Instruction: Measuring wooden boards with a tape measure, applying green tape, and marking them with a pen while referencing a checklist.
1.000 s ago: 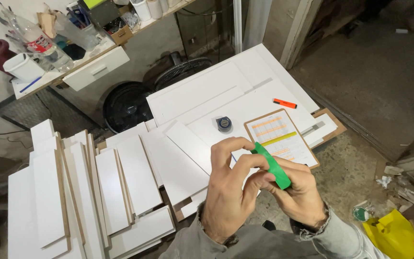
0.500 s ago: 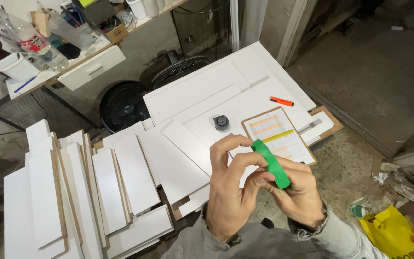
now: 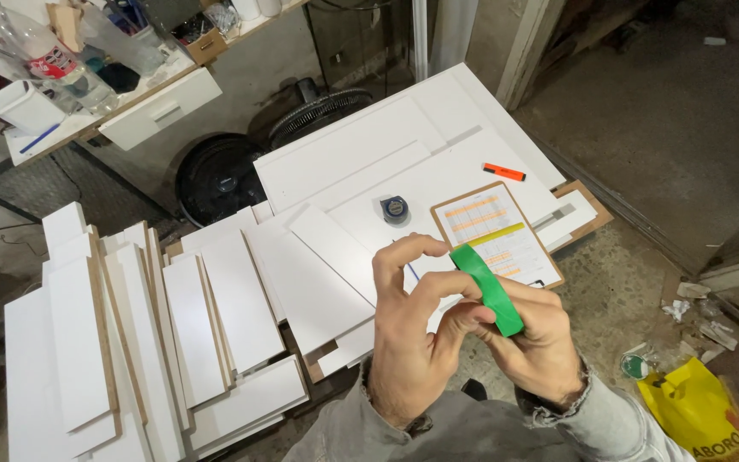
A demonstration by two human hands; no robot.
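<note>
I hold a green roll of tape (image 3: 489, 287) edge-on in front of me, over the near edge of a stack of white boards. My right hand (image 3: 540, 346) grips the roll from below and behind. My left hand (image 3: 412, 334) has its fingers curled, with thumb and fingertips pinching at the roll's near rim. Just beyond the hands lies a clipboard (image 3: 493, 233) with a printed sheet marked in yellow and orange. A small round tape measure (image 3: 394, 209) rests on the white boards (image 3: 361, 171), and an orange marker (image 3: 504, 172) lies farther right.
Many narrow white panels (image 3: 130, 325) with brown edges lean in a stack at the left. A round black fan (image 3: 220, 175) sits on the floor beyond them. A cluttered bench with bottles (image 3: 53, 64) runs along the top left. A yellow bag (image 3: 694, 406) and scraps lie at right.
The view has shifted slightly. My hands keep the green roll in nearly the same place, with the left fingers still working at its rim.
</note>
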